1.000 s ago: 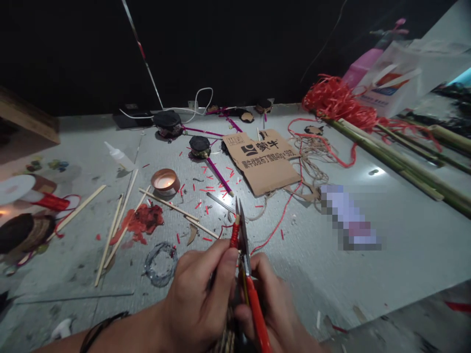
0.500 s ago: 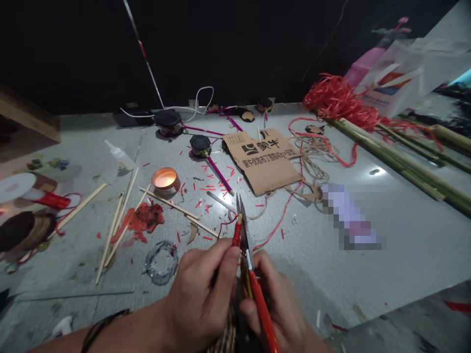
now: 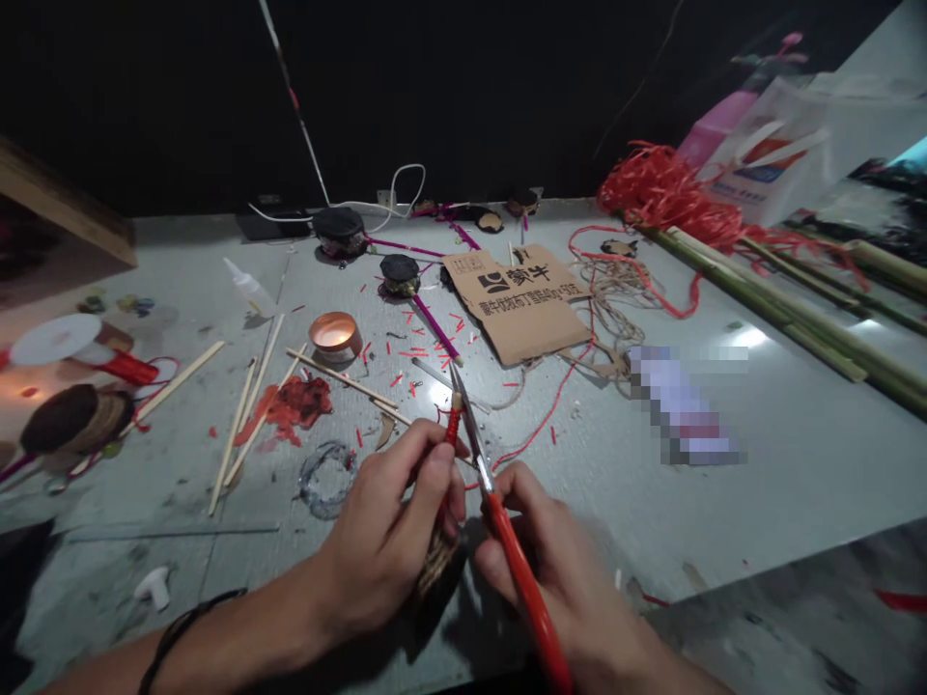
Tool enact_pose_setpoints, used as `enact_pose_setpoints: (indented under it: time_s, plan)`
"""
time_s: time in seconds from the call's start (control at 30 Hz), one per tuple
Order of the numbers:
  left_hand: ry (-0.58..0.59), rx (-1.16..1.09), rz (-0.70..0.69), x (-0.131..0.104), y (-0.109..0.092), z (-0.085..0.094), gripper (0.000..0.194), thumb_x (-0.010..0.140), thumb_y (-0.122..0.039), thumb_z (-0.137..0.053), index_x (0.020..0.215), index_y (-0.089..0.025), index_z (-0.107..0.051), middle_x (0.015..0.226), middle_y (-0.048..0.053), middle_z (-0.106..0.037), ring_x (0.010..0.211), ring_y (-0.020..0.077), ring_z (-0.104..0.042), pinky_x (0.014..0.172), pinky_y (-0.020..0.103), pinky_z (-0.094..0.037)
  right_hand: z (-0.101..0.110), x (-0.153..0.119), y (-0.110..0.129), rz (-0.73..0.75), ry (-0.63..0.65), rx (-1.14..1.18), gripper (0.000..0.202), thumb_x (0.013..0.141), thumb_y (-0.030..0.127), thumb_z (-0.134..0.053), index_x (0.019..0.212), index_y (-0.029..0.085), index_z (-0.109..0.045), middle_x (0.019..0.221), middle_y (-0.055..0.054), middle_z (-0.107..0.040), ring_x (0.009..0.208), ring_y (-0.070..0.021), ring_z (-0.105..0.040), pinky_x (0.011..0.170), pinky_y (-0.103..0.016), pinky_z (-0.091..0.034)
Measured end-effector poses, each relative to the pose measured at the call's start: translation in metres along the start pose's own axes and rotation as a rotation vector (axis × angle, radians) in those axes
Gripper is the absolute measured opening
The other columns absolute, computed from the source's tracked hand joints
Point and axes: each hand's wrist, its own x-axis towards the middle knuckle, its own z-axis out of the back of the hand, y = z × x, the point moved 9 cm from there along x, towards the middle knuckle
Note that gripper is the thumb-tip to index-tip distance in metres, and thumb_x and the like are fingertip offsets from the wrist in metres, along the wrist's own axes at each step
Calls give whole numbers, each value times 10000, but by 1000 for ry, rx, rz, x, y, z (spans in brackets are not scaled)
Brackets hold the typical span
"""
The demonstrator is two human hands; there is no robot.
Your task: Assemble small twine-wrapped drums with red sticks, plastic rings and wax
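My left hand [image 3: 395, 512] pinches a stick wrapped in red thread [image 3: 453, 420], its bare wooden tip pointing away from me. Below the hand hangs a dark drum-like piece with a woven rope side [image 3: 438, 569], partly hidden by the fingers. My right hand [image 3: 554, 560] is closed on red-handled scissors [image 3: 518, 569]. Their blades lie just right of the wrapped stick, with the points close to its tip. Ahead of the blades is a small black drum [image 3: 400, 272] with a purple handle [image 3: 435, 328].
A lit candle tin [image 3: 335, 336], wooden sticks [image 3: 236, 434], spilled red wax [image 3: 294, 405] and a thread spool [image 3: 62, 340] are at left. Brown cardboard [image 3: 521, 307] lies behind the scissors. Red raffia [image 3: 652, 188] and green bamboo poles [image 3: 768, 299] are at right.
The wrapped stick and my left hand have moved left and slightly away from me. More of the rope-sided drum shows, and the scissors sit a little apart from the stick. The camera view has shifted slightly.
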Motion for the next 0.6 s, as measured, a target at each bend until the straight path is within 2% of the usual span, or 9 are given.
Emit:
enact_pose_setpoints:
  time_s: [0.13,0.23,0.33,0.4,0.47,0.53,0.6]
  plan:
    - [3,-103,26,-16,-4,-3,254,1126,-409,-466,1023,-205,-577,731,-22,-622,630,121,-598,594,235,-510,-6,-18,13,97,-1,-5,317,1009,560,-610,1049,255,-533,793,19,-588,640,-148,-491,564,-291,-435]
    - [33,-223,34,-25,-4,-9,177,1064,-384,-608,1069,-207,-593,813,-15,-626,639,116,-631,574,220,-553,-16,-40,12,78,23,51,420,1001,684,-596,1033,274,-514,743,25,-543,586,-153,-465,498,-285,-424]
    - [177,-459,55,-27,0,-19,316,1049,-384,-654,1318,-259,-546,910,-3,-690,637,144,-731,602,261,-625,-19,-61,13,39,-4,83,538,968,818,-545,1075,291,-555,718,7,-557,585,-190,-524,503,-312,-479]
    - [272,-534,53,-26,-1,-22,375,1091,-414,-585,1434,-277,-522,911,19,-752,639,172,-781,637,281,-638,-16,-72,17,30,-38,83,569,963,851,-515,1093,301,-581,746,-13,-594,630,-216,-573,546,-333,-525]
    - [338,-548,56,-23,-2,-24,366,1092,-451,-572,1385,-235,-615,884,49,-779,621,189,-788,594,275,-624,-14,-80,23,37,-42,78,571,961,857,-517,1082,305,-596,766,-25,-612,651,-226,-586,553,-338,-536]
    - [417,-509,99,-22,-2,-30,358,1092,-476,-563,1199,-170,-714,799,77,-771,611,201,-779,498,236,-562,-12,-84,25,40,-28,69,569,961,854,-526,1073,301,-598,771,-28,-605,656,-222,-572,558,-335,-536]
    - [462,-498,95,-20,-5,-36,351,1078,-475,-600,1072,-144,-719,757,81,-754,604,196,-767,442,193,-504,-13,-87,25,64,18,81,584,959,856,-531,1080,287,-577,773,-17,-579,645,-201,-537,564,-323,-525]
